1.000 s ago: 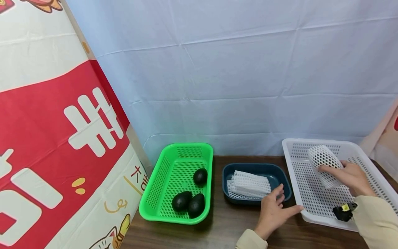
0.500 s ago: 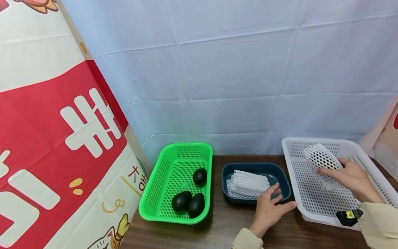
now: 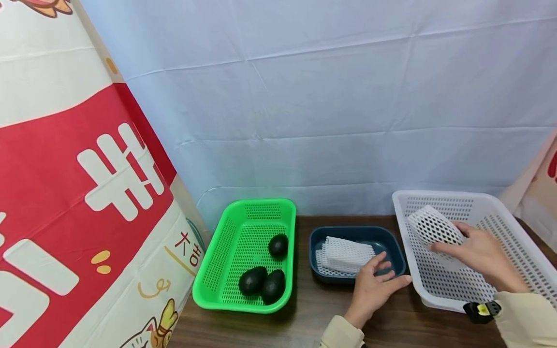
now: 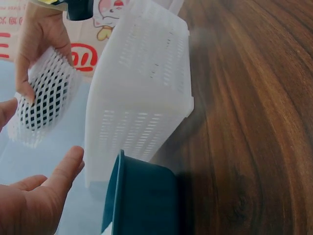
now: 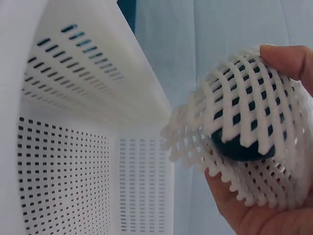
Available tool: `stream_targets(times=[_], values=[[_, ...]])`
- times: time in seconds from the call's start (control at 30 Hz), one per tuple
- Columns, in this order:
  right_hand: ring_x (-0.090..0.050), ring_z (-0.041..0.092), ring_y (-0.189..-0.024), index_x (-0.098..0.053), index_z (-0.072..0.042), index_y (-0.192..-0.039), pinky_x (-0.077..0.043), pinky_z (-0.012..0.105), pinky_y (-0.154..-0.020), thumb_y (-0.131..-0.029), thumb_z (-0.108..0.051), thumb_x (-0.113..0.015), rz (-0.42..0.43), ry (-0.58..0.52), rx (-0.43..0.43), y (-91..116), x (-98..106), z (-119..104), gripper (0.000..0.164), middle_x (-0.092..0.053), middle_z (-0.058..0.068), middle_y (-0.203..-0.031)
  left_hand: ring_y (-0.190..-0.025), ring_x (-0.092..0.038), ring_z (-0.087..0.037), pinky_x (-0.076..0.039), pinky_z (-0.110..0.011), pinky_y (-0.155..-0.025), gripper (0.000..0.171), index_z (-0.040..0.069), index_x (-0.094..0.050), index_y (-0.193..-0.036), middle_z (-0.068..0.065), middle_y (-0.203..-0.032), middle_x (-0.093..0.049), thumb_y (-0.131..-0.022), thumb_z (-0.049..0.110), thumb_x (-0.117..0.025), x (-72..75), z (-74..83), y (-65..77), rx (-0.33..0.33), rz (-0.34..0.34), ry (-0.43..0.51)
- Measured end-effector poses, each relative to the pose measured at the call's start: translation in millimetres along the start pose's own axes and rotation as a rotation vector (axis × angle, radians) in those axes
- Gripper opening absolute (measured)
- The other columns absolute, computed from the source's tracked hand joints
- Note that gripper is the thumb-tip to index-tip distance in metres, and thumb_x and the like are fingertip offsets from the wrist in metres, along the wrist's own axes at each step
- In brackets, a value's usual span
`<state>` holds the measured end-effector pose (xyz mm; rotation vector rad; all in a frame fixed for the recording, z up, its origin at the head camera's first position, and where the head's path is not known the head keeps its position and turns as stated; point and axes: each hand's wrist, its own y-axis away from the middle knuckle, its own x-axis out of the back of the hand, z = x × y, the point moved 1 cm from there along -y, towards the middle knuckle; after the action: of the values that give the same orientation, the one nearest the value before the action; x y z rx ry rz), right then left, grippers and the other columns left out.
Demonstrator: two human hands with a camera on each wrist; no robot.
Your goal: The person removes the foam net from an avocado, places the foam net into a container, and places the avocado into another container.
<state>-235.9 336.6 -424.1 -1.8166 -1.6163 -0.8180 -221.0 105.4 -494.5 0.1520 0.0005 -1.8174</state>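
Observation:
My right hand (image 3: 483, 251) grips an avocado (image 5: 239, 147) wrapped in a white foam net sleeve (image 5: 249, 103), held over the white basket (image 3: 415, 270). Dark skin shows through the mesh and at the sleeve's open end. My left hand (image 3: 370, 290) is held with fingers spread and nothing in it, near the front right corner of the dark blue tray (image 3: 315, 270). Inside that tray lie flat white foam net sleeves (image 3: 345, 253). In the left wrist view the left thumb and fingers (image 4: 63, 174) stand apart, with the wrapped avocado beyond them.
On the left stands a green basket (image 3: 200, 290) with three dark avocados (image 3: 273, 286) in it. The blue tray sits between the two baskets on the brown wooden table (image 3: 304, 319). A pale cloth (image 3: 304, 121) hangs behind, and a printed red and white cloth (image 3: 52, 159) on the left.
My right hand has moved a little left with the wrapped avocado, whose sleeve now tilts further left. The left hand has shifted slightly left, its fingers still spread.

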Motion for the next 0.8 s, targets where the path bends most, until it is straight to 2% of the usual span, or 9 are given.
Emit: stream_targets(times=[0.13,0.37,0.53,0.67,0.8], values=[[-0.055,0.049,-0.095,-0.03,0.019,-0.138,-0.051,0.051,-0.066,-0.081,-0.045,-0.076,0.004,0.003,0.028,4.9,-5.9,-5.3,0.098,-0.047,0.043,-0.119,-0.096,-0.067,-0.013,-0.055,-0.027,-0.074,0.057,0.028,-0.06,-0.129,0.011,-0.107,-0.063,-0.079,0.011,-0.08,0.0,0.3,-0.9,0.035,-0.008,0.02],[-0.059,0.037,-0.083,-0.035,0.019,-0.136,-0.049,0.037,-0.058,-0.077,-0.043,-0.08,-0.008,0.021,0.044,11.8,-10.8,-12.3,0.096,-0.055,0.039,-0.109,-0.086,-0.068,-0.021,-0.057,-0.04,-0.071,0.051,0.024,-0.06,-0.124,-0.001,-0.107,-0.064,-0.08,0.006,-0.079,-2.8,2.8,-3.7,0.089,-0.016,0.185],[-0.059,0.034,-0.081,-0.039,0.016,-0.135,-0.048,0.036,-0.057,-0.074,-0.043,-0.082,-0.014,0.044,0.038,15.1,-14.2,-15.8,0.096,-0.058,0.037,-0.107,-0.087,-0.068,-0.026,-0.057,-0.042,-0.072,0.05,0.016,-0.059,-0.126,-0.007,-0.106,-0.063,-0.081,0.006,-0.078,-2.7,5.2,-4.8,0.099,-0.04,0.297],[-0.059,0.03,-0.077,-0.044,0.013,-0.133,-0.047,0.036,-0.056,-0.071,-0.04,-0.085,0.005,0.043,0.079,17.7,-18.6,-18.0,0.091,-0.061,0.032,-0.102,-0.091,-0.067,-0.029,-0.056,-0.045,-0.074,0.051,0.01,-0.055,-0.13,-0.011,-0.106,-0.065,-0.083,0.006,-0.075,-1.8,5.9,-6.2,0.112,-0.066,0.375],[-0.057,0.025,-0.073,-0.046,0.011,-0.133,-0.045,0.035,-0.055,-0.069,-0.038,-0.086,0.01,0.051,0.114,20.4,-23.2,-20.3,0.089,-0.063,0.027,-0.097,-0.092,-0.067,-0.032,-0.055,-0.047,-0.078,0.051,0.008,-0.053,-0.133,-0.012,-0.108,-0.065,-0.086,0.01,-0.073,-0.3,6.6,-7.7,0.146,-0.083,0.417]])
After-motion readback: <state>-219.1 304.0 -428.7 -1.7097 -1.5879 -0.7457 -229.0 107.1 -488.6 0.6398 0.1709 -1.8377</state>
